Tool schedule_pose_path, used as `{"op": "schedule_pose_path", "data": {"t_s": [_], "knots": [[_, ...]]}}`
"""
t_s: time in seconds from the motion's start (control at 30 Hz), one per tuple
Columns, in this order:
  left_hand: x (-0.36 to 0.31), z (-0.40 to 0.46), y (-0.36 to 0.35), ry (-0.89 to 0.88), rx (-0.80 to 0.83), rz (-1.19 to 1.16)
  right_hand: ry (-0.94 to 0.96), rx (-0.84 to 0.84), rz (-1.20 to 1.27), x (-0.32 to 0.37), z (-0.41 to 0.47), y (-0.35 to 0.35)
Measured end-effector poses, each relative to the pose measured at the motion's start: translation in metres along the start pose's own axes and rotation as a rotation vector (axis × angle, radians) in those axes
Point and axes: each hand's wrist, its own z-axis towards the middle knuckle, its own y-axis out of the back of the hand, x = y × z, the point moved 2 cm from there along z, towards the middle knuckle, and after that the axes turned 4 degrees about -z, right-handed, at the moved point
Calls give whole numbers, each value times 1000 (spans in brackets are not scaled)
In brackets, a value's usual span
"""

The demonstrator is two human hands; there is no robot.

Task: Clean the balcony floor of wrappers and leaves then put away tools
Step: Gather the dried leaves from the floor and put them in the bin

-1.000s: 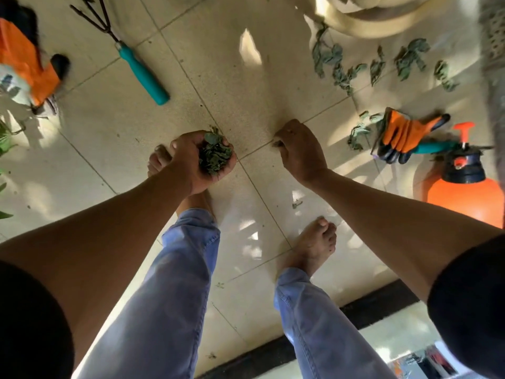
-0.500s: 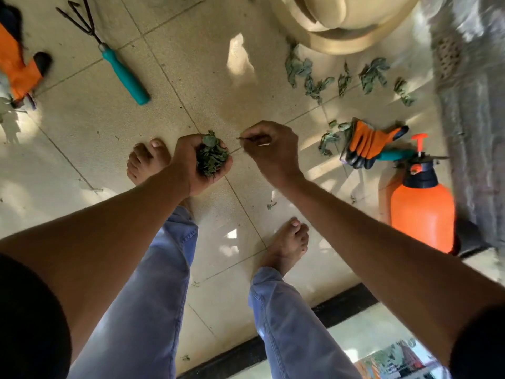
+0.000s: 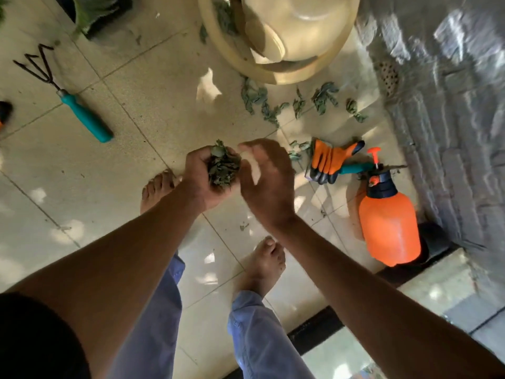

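Observation:
My left hand (image 3: 200, 177) cups a bunch of dry green leaves (image 3: 222, 166) above the tiled floor. Right beside it is my right hand (image 3: 269, 181), blurred, fingers relaxed and spread next to the bunch, with nothing visibly held. More loose leaves (image 3: 295, 103) lie scattered on the tiles under a beige tub (image 3: 278, 36). A teal-handled hand rake (image 3: 68, 99) lies at the left. An orange and black glove (image 3: 329, 161) lies over a teal-handled tool (image 3: 355, 168) at the right, next to an orange spray bottle (image 3: 388, 222).
My bare feet (image 3: 262, 265) stand on the tiles below the hands. A grey stone wall with a floor drain (image 3: 388, 77) runs along the right. A black threshold strip (image 3: 314, 332) crosses the bottom. A dark plant pot (image 3: 95, 12) sits at the top left.
My right hand lifted a small piece from the floor, carried it to the bunch in my left hand, and now hovers open beside it. The view shifted right and up.

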Motion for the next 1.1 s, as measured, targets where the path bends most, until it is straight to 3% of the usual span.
{"op": "schedule_pose_path", "data": {"t_s": [0.07, 0.17, 0.33, 0.67, 0.87, 1.1], "knots": [[-3, 9, -3, 12, -21, -34, -39, 31, -120, -37, 22, -9], [-13, 23, -7, -3, -39, -4, -77, 233, -318, -78, 55, -34], [-37, 39, -11, -12, -51, 43, 5, 491, -527, -93, 106, -73], [-64, 45, 6, -3, -32, -22, 35, 451, -480, -83, 161, -133], [-81, 44, 4, -33, -41, -75, 283, 410, -522, -63, 139, -146], [-114, 40, -5, -44, -5, -97, 228, 321, -620, -34, 201, -173]]}}
